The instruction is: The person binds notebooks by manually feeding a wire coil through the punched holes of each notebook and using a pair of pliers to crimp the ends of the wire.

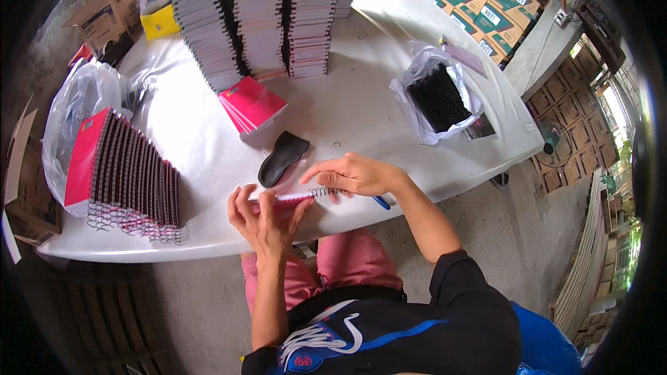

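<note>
My left hand [264,226] grips a thin red-covered notebook [283,203] near the table's front edge, fingers over its far side and thumb on the near side. A dark spiral binding coil [319,192] sticks out from the right end of the notebook's edge. Over that coil is my right hand [358,175], its index finger reaching left and the thumb below at the coil's far end; the hand covers part of the coil. Just beyond the notebook lies a black, shoe-sole-shaped piece [283,158]. A blue pen-like tool [381,202] rests below my right wrist.
Fanned red notebooks [251,105] lie before tall notebook stacks [260,24]. At left stands a stack of coil-bound notebooks [132,170] beside a clear plastic bag [80,107]. Black coils [439,97] fill a bag on the right. Cartons [483,3] are piled behind.
</note>
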Demonstrator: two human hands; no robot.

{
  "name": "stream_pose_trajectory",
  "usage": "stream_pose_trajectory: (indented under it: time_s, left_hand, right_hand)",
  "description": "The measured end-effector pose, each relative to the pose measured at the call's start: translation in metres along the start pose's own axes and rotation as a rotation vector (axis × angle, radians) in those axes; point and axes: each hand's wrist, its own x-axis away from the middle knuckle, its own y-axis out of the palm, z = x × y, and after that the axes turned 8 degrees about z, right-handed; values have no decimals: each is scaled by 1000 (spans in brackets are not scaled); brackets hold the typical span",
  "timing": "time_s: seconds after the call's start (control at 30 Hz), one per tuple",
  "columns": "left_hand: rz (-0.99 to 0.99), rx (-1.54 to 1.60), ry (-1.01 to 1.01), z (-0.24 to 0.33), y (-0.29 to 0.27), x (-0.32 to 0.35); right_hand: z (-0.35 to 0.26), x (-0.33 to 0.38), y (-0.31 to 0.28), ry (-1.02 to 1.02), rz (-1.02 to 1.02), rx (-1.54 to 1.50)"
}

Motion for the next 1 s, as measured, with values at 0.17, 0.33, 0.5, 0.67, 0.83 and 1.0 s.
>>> stream_pose_trajectory:
  time_s: [0.17,0.33,0.5,0.67,0.83,1.0]
  left_hand:
    - [62,136,-42,-4,6,3]
    - [75,325,-75,-15,8,0]
    - [19,351,-116,-15,9,-2]
    - [-32,311,-150,-13,10,-4]
    - [-26,313,-184,-14,10,-4]
    - [-60,330,-177,-15,15,-8]
  right_hand:
    - [30,-43,-10,-367,236,451]
    - [64,-96,24,-560,393,822]
    - [44,-79,5,-285,415,-15]
    - [55,-38,-2,-461,-34,-657]
    - [56,-32,-10,-406,199,-321]
    - [46,-35,-11,-210,135,-391]
